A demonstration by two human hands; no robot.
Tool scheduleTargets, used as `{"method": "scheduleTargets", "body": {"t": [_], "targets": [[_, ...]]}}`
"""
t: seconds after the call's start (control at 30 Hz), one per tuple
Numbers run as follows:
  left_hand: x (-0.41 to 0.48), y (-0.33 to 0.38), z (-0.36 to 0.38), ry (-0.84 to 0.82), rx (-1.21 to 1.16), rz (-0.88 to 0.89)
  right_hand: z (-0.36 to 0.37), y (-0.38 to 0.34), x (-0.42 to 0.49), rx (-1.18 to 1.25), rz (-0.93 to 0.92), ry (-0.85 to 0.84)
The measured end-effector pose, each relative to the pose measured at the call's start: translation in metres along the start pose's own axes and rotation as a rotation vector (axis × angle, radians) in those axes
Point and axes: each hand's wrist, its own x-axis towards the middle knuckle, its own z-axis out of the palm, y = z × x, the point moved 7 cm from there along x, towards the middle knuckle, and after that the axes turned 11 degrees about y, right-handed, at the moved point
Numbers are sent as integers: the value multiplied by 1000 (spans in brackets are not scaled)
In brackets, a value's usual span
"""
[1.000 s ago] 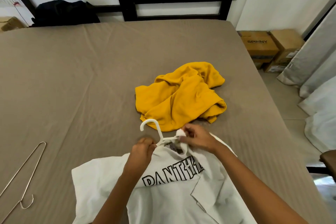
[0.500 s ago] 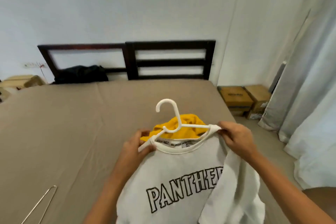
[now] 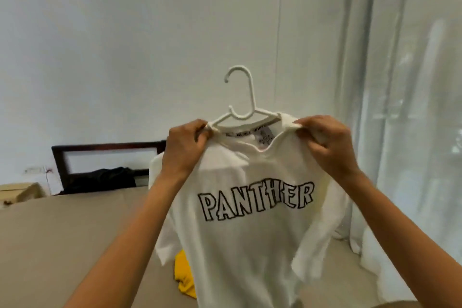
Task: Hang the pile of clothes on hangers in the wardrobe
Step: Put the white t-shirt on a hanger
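White cotton is bunched in both grips. The left grip (image 3: 186,147) pinches the shirt (image 3: 250,245) at one shoulder, and the right grip (image 3: 325,145) pinches it at the other, each at an end of the hanger (image 3: 252,100). The hanger's bar runs nearly level from grip to grip, with its hook upright midway between them, about equally near both. The shirt hangs below the hanger, its print facing the person. Lower, a yellow garment (image 3: 183,275) lies on the bed (image 3: 62,232). No wardrobe is in view; carrying the shirt there is probably next.
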Motion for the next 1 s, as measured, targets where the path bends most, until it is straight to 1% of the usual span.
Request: {"method": "scheduleTargets", "body": {"t": [0.03,0.07,0.1,0.17,0.27,0.33,0.37,0.4,0.5,0.53,0.57,0.67,0.7,0.73,0.77,0.8,0.93,1.0], "targets": [[11,13,-8,29,1,22,-3,-5,7,15,-26,-130],[20,25,-16,48,-13,41,-10,-5,15,9,-30,-199],[29,36,-23,64,-30,63,-21,-2,26,-21,-27,-197],[44,56,-35,82,-49,98,-42,6,46,-129,-31,-132],[58,82,-41,48,-46,129,-51,10,68,-217,-126,-105],[62,95,-43,22,-40,138,-54,17,79,-229,-167,-128],[62,101,-43,18,-29,151,-55,23,82,-214,-138,-160],[62,106,-44,13,-18,167,-56,30,84,-181,-62,-200],[60,116,-44,-21,14,197,-54,51,83,-26,286,-283],[59,118,-44,-33,28,202,-54,55,83,10,358,-324],[59,119,-44,-37,41,201,-53,58,83,53,407,-400],[58,119,-49,-21,71,185,-58,54,72,292,495,-694],[59,118,-53,-16,78,178,-59,53,64,310,487,-758],[59,117,-56,-14,81,173,-59,53,56,271,454,-794],[60,117,-58,-13,82,168,-56,55,50,212,411,-798],[60,116,-60,-12,82,164,-54,56,46,166,370,-764],[60,116,-66,10,79,149,-61,57,60,71,142,-472],[60,116,-68,24,65,133,-71,56,71,96,104,-363]]}}
